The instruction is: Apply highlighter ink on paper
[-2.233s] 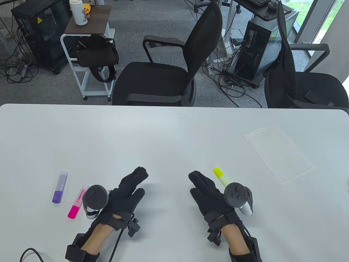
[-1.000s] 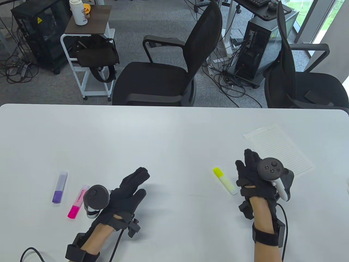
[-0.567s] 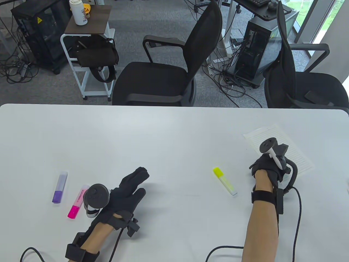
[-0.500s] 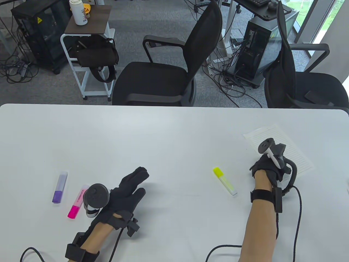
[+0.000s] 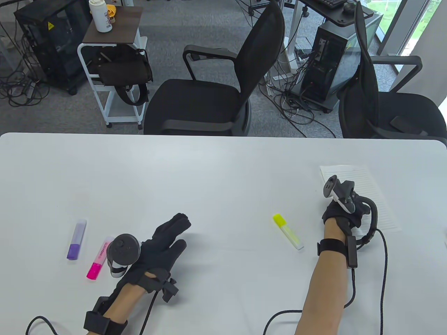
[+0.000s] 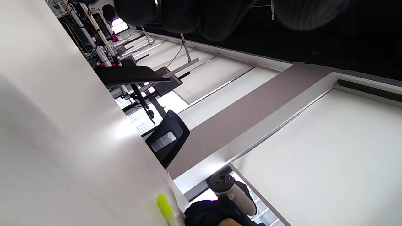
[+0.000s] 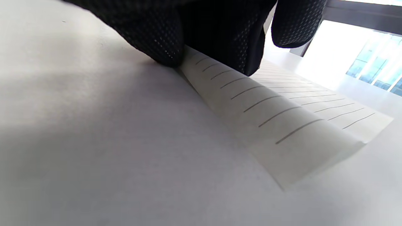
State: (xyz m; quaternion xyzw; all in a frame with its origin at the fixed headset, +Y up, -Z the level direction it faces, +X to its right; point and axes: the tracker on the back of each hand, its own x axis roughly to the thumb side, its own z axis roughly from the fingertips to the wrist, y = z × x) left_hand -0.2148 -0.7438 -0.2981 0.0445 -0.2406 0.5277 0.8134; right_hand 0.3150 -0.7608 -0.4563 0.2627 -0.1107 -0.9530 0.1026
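A lined sheet of paper [image 5: 372, 190] lies at the right of the white table [image 5: 209, 167]. My right hand [image 5: 337, 211] is at the sheet's left edge. In the right wrist view the thumb and fingers [image 7: 157, 40] pinch that edge of the paper [image 7: 282, 116] and curl it up off the table. A yellow highlighter [image 5: 288, 232], capped, lies just left of this hand and shows again as the yellow highlighter [image 6: 166, 208] in the left wrist view. My left hand [image 5: 167, 237] rests flat on the table with straight fingers, holding nothing.
A purple highlighter [image 5: 77, 239] and a pink highlighter [image 5: 99, 258] lie left of my left hand. Two black office chairs [image 5: 216, 101] stand beyond the far edge. Glove cables [image 5: 384, 272] trail on the table near my right forearm.
My right hand went from the table's middle, past the yellow highlighter, to the paper and pinched its left edge. The sheet has since turned and its edge has lifted. The left hand stayed still.
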